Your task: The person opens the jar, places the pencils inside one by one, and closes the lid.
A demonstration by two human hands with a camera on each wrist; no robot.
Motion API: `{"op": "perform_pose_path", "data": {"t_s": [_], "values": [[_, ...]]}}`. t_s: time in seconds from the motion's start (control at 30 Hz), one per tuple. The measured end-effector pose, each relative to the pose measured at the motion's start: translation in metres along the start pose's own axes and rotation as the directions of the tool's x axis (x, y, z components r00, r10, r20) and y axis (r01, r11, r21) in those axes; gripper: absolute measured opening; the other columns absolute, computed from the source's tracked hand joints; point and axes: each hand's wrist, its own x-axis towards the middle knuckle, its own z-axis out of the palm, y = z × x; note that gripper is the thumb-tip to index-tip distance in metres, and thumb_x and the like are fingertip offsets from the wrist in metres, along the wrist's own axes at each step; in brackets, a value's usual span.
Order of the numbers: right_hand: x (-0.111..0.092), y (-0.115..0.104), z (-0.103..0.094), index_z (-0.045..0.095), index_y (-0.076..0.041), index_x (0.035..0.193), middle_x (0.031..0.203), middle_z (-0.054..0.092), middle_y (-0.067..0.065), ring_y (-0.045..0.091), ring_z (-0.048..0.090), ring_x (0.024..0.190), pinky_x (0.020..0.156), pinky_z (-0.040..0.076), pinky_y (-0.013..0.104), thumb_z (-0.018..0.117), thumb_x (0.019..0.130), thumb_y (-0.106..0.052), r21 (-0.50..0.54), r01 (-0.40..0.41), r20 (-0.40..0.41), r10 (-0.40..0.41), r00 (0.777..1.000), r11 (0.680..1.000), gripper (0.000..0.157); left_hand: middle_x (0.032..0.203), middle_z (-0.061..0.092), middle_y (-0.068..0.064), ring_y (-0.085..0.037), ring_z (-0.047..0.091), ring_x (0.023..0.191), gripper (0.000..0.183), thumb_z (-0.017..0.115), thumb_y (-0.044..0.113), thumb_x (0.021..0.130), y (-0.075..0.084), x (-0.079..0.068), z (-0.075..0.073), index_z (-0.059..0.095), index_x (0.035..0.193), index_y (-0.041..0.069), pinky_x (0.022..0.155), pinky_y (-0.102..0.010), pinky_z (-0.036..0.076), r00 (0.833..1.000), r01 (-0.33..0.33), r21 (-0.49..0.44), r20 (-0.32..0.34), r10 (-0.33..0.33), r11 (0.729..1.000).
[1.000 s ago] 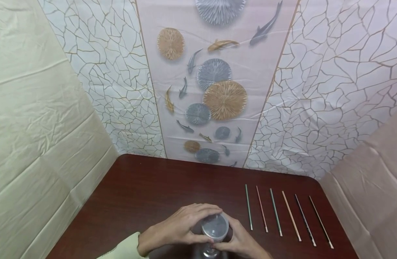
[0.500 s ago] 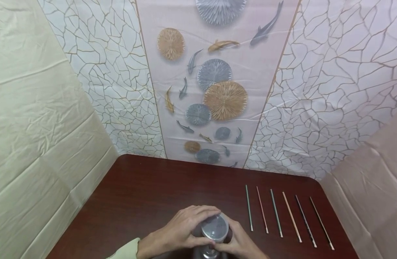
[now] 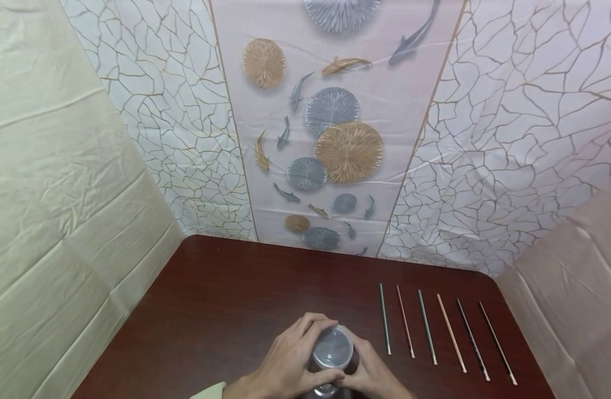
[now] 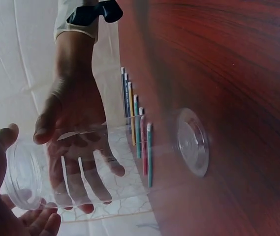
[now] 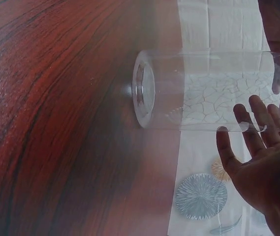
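Observation:
A clear plastic jar (image 3: 333, 349) stands upright on the table with its round top facing up. Both hands hold it near that top. My left hand (image 3: 291, 356) wraps the left side, fingers over the far rim and thumb at the near side. From the right, my right hand (image 3: 372, 370) grips the jar, its thumb close to the left thumb. In the left wrist view, the fingers of the right hand (image 4: 76, 123) show through the see-through wall. The jar's base (image 5: 143, 90) meets the table in the right wrist view.
Several pencils (image 3: 452, 332) with pale ends lie in a spaced row on the right of the dark red-brown table (image 3: 210, 310). A patterned cloth (image 3: 330, 166) hangs behind the table, and plain pale cloth (image 3: 61, 221) hangs at the left side.
My left wrist has swung a little to the right, and the left fingers arch higher over the rim. The jar stays between both hands. The head view has shifted slightly.

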Motion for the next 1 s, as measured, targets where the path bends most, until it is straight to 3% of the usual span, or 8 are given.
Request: {"op": "perform_pose_path", "data": {"t_s": [0.17,0.3,0.43,0.7,1.0], "values": [[0.000,0.002,-0.001,0.050,-0.005,0.152,0.131,0.070,0.008,0.021,0.070,0.114,0.099,0.055,0.033,0.090,0.084,-0.015,0.010,0.010,0.009,-0.010,1.000,1.000,0.080,0.160,0.043,-0.003,-0.020,0.052,0.138,0.095,0.077,0.064,0.089,-0.002,0.003,-0.003,0.039,0.162,0.016,0.103,-0.043,0.053,0.995,-0.059,-0.009,0.078,0.060,0.998],[0.000,0.001,-0.001,0.049,-0.004,0.153,0.130,0.071,0.008,0.022,0.072,0.111,0.095,0.058,0.035,0.089,0.085,-0.012,0.032,0.016,0.017,-0.016,1.000,0.999,0.079,0.171,0.030,-0.007,-0.026,0.039,0.152,0.088,0.072,0.047,0.096,-0.009,0.008,-0.011,0.032,0.165,0.011,0.114,-0.048,0.044,0.973,-0.168,-0.048,0.152,0.174,0.985],[0.001,0.000,0.001,0.049,-0.006,0.153,0.129,0.072,0.008,0.023,0.073,0.109,0.093,0.059,0.036,0.089,0.086,-0.010,0.044,-0.001,0.021,0.000,1.000,0.999,0.078,0.168,0.037,-0.006,-0.022,0.042,0.151,0.087,0.070,0.029,0.088,-0.014,0.011,-0.016,0.034,0.164,0.008,0.115,-0.044,0.044,0.956,-0.228,-0.095,0.166,0.242,0.969],[0.000,0.000,-0.001,0.051,-0.007,0.152,0.127,0.072,0.008,0.022,0.072,0.107,0.090,0.060,0.035,0.089,0.086,-0.009,0.059,-0.024,0.019,0.023,1.000,0.998,0.076,0.159,0.047,0.002,-0.014,0.049,0.142,0.089,0.074,0.025,0.083,-0.018,0.013,-0.016,0.036,0.163,0.013,0.113,-0.039,0.045,0.955,-0.227,-0.125,0.167,0.246,0.966],[-0.002,-0.001,0.001,0.049,-0.005,0.153,0.132,0.069,0.011,0.019,0.069,0.113,0.092,0.060,0.035,0.083,0.088,-0.003,0.148,-0.115,0.031,0.111,0.993,0.982,0.074,0.153,0.050,0.001,-0.013,0.053,0.134,0.090,0.078,0.033,0.084,-0.020,0.011,-0.012,0.038,0.163,0.017,0.106,-0.033,0.048,0.959,-0.238,-0.064,0.142,0.245,0.969]]}}
